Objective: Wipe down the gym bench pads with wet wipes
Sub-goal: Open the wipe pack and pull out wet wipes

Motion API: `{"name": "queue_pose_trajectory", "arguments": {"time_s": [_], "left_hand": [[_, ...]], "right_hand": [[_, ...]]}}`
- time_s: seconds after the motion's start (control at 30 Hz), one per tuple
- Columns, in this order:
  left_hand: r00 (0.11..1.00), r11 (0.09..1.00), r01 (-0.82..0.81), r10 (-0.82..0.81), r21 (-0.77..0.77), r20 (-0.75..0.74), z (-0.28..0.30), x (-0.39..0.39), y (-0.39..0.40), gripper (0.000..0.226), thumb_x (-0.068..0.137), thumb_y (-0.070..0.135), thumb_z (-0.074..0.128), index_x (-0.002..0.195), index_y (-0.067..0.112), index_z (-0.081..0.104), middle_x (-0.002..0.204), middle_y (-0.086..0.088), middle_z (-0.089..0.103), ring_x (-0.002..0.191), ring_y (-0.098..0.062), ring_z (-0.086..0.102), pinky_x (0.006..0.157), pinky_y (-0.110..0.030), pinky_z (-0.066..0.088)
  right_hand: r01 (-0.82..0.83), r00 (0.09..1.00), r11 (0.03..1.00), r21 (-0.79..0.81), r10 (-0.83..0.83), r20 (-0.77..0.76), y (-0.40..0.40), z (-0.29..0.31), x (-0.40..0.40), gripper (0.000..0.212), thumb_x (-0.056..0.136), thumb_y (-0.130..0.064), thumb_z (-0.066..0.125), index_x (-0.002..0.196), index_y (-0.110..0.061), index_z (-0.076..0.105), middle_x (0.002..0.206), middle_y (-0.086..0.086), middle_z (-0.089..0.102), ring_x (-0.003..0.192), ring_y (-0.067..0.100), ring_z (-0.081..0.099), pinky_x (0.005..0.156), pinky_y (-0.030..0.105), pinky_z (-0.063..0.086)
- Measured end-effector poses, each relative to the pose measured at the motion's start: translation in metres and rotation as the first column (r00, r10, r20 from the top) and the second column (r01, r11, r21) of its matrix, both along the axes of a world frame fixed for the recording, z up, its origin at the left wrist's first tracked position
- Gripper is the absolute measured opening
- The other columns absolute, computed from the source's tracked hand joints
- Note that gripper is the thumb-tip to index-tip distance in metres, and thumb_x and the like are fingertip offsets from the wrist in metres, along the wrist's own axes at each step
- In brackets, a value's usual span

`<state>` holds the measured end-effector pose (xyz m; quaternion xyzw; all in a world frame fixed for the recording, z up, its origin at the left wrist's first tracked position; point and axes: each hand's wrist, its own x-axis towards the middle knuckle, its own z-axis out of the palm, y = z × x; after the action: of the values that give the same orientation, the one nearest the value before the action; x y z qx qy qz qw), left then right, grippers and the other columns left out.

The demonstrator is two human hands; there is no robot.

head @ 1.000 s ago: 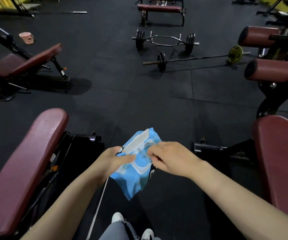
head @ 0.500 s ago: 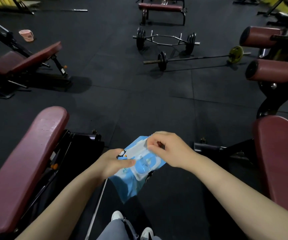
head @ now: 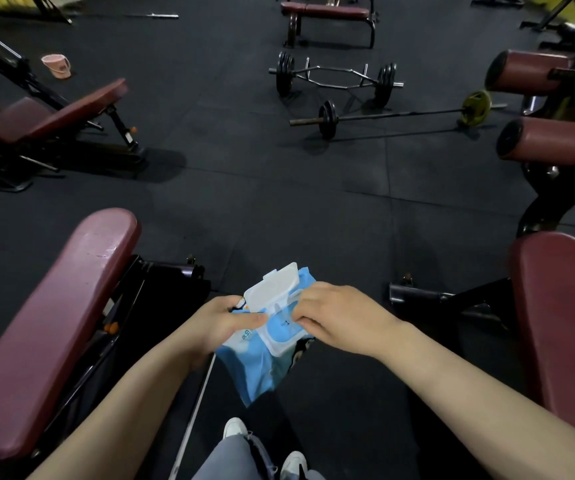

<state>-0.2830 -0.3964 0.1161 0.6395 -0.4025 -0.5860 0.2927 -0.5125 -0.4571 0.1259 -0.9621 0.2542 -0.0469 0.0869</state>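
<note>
A blue wet wipe pack point(head: 262, 368) hangs in front of me between two dark red bench pads. My left hand point(head: 223, 320) grips the pack's left edge, thumb on top. The white flip lid point(head: 272, 285) stands open, tilted up and away. My right hand point(head: 341, 317) has its fingers curled at the pack's opening and pinches there; whether a wipe is between the fingertips is hidden. The left bench pad point(head: 54, 323) slopes beside my left arm. The right bench pad point(head: 566, 323) stands past my right forearm.
A hex bar point(head: 334, 77) and a barbell point(head: 383, 116) lie on the black rubber floor ahead. An incline bench point(head: 54, 112) is at far left, a flat bench point(head: 327, 10) at the back, roller pads point(head: 549, 140) at right. A pink cup point(head: 57, 65) sits far left.
My right hand dropped from the top of the pack to its opening, uncovering the raised lid. The pack now sits a little higher and more upright in my left hand.
</note>
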Motion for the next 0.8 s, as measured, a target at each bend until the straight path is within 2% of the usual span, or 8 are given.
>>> {"name": "queue_pose_trajectory", "arguments": {"time_s": [0.13, 0.23, 0.37, 0.47, 0.63, 0.73, 0.8], "left_hand": [[1.0, 1.0, 0.015, -0.015, 0.003, 0.0, 0.0, -0.001, 0.001, 0.029, 0.079, 0.017, 0.08, 0.103, 0.004, 0.072, 0.102, -0.021, 0.073, 0.084, -0.026, 0.07, 0.079, -0.038, 0.052], [1.0, 1.0, 0.011, -0.011, 0.007, -0.01, -0.001, -0.001, 0.002, 0.034, 0.076, 0.02, 0.081, 0.104, 0.004, 0.072, 0.102, -0.02, 0.073, 0.083, -0.024, 0.07, 0.079, -0.036, 0.052], [1.0, 1.0, 0.011, -0.011, 0.012, -0.016, 0.002, 0.0, 0.003, 0.021, 0.087, 0.012, 0.073, 0.106, 0.007, 0.071, 0.101, -0.014, 0.075, 0.083, -0.022, 0.072, 0.075, -0.03, 0.054], [0.999, 1.0, 0.026, -0.026, 0.008, -0.031, 0.002, 0.0, 0.004, 0.019, 0.088, 0.011, 0.072, 0.106, 0.009, 0.072, 0.1, -0.012, 0.076, 0.082, -0.019, 0.073, 0.07, -0.024, 0.055], [0.998, 0.999, 0.034, -0.034, 0.005, -0.046, 0.002, 0.002, 0.005, 0.024, 0.086, 0.013, 0.075, 0.108, 0.006, 0.071, 0.102, -0.015, 0.075, 0.097, -0.035, 0.071, 0.086, -0.042, 0.054], [0.998, 0.998, 0.058, -0.058, 0.01, -0.039, 0.002, 0.0, 0.006, 0.057, 0.064, 0.035, 0.082, 0.11, 0.004, 0.07, 0.106, -0.019, 0.073, 0.103, -0.04, 0.067, 0.095, -0.052, 0.051], [0.998, 0.999, 0.052, -0.052, 0.006, -0.032, 0.001, -0.001, 0.006, 0.07, 0.056, 0.042, 0.082, 0.11, 0.001, 0.068, 0.107, -0.024, 0.071, 0.104, -0.044, 0.066, 0.097, -0.056, 0.049]], "right_hand": [[-0.078, 0.995, 0.991, -0.11, 0.071, -0.068, -0.001, 0.001, 0.005, 0.021, 0.094, -0.026, 0.048, 0.074, -0.019, 0.054, 0.072, -0.006, 0.052, 0.07, 0.017, 0.05, 0.053, 0.038, 0.048], [-0.097, 0.994, 0.98, -0.172, 0.088, -0.059, 0.0, -0.003, 0.007, 0.017, 0.085, -0.02, 0.058, 0.069, -0.018, 0.051, 0.065, -0.006, 0.049, 0.058, 0.016, 0.048, 0.046, 0.036, 0.046], [-0.101, 0.994, 0.964, -0.247, 0.086, -0.07, 0.003, -0.008, 0.005, 0.021, 0.077, -0.015, 0.071, 0.072, -0.016, 0.051, 0.064, -0.004, 0.045, 0.046, 0.015, 0.04, 0.036, 0.032, 0.04], [-0.09, 0.995, 0.951, -0.297, 0.072, -0.071, 0.004, -0.013, 0.003, 0.02, 0.076, -0.014, 0.072, 0.076, -0.015, 0.052, 0.069, -0.003, 0.046, 0.042, 0.016, 0.037, 0.034, 0.031, 0.036], [-0.051, 0.998, 0.951, -0.306, 0.039, -0.046, 0.007, -0.018, 0.002, 0.022, 0.076, -0.01, 0.072, 0.076, -0.015, 0.051, 0.07, -0.002, 0.042, 0.039, 0.016, 0.033, 0.032, 0.03, 0.031], [-0.008, 0.999, 0.948, -0.319, 0.02, 0.034, 0.01, -0.018, 0.001, 0.013, 0.081, -0.011, 0.064, 0.079, -0.013, 0.051, 0.066, -0.002, 0.043, 0.04, 0.017, 0.026, 0.033, 0.028, 0.027], [0.083, 0.991, 0.966, -0.246, -0.053, 0.125, 0.014, -0.015, 0.002, 0.008, 0.085, -0.017, 0.05, 0.078, -0.013, 0.049, 0.062, -0.004, 0.04, 0.042, 0.018, 0.023, 0.035, 0.026, 0.024]]}}
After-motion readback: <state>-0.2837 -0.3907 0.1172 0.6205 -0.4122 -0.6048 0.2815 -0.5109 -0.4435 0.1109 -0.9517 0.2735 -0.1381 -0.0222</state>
